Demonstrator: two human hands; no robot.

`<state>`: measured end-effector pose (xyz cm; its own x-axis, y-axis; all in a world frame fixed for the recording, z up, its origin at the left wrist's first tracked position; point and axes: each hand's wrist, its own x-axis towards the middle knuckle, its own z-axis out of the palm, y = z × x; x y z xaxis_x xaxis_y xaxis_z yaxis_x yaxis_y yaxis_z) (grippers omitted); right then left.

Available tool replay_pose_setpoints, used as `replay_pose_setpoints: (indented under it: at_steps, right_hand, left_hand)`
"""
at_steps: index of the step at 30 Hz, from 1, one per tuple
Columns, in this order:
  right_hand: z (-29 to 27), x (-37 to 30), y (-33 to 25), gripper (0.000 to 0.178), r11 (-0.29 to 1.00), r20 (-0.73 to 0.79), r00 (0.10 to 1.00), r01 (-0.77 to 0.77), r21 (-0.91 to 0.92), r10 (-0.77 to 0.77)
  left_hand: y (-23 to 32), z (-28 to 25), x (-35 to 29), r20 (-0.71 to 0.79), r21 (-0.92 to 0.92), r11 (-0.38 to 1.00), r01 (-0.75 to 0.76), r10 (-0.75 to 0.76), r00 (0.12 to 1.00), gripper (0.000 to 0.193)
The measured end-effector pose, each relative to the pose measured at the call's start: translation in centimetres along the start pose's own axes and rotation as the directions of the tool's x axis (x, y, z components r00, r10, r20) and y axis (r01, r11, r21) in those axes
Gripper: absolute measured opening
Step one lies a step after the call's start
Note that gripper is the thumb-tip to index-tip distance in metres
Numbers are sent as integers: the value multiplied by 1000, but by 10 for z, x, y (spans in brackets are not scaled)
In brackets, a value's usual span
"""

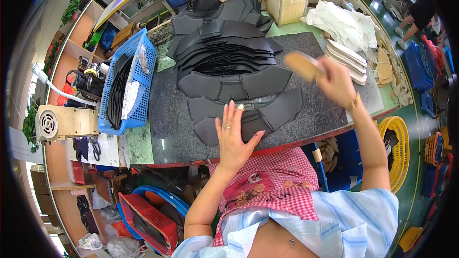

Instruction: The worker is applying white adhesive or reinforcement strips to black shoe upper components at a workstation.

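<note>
My left hand [233, 145] lies flat with fingers spread on a dark grey shaped piece [282, 111] near the table's front edge. That piece has stitched seams in its middle and overlaps another like it, partly hidden under my hand. My right hand [334, 83] is raised over the right side of the dark work board [317, 110], closed around a tan, rounded, paddle-like tool [302, 66], slightly blurred. Whether it is a brush or a mallet I cannot tell. Beyond my left hand, several similar dark pieces [220, 52] lie overlapped in a long row.
At the left stands a blue basket [141, 100] holding more dark pieces, beside a small machine [87, 88]. Scissors [96, 149] lie nearby. To the right are cream-coloured sole-shaped pieces [345, 62] and white cloth [342, 24]. A yellow basket [402, 153] stands below the table's right end.
</note>
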<state>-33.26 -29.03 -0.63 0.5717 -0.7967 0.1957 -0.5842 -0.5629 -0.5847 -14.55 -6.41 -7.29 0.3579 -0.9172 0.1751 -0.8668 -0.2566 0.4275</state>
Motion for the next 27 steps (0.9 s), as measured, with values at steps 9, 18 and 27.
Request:
replay_pose_setpoints:
  at_steps: [9,18,27]
  right_hand:
    - [60,-86,-49,17,945,-349,909,291,148,-225]
    - [73,-94,-81,11,571,242,970,-202,796,5]
    - [75,-121,-76,15,645,255,967,-181,743,-22]
  left_hand:
    - [33,2,22,-17,-947,316,54,-219,975,42]
    - [38,11,-31,-417,-648,724,-236,-78,906,41]
    - [37,9,-49,-419,-534,811,-240,-8,908,40]
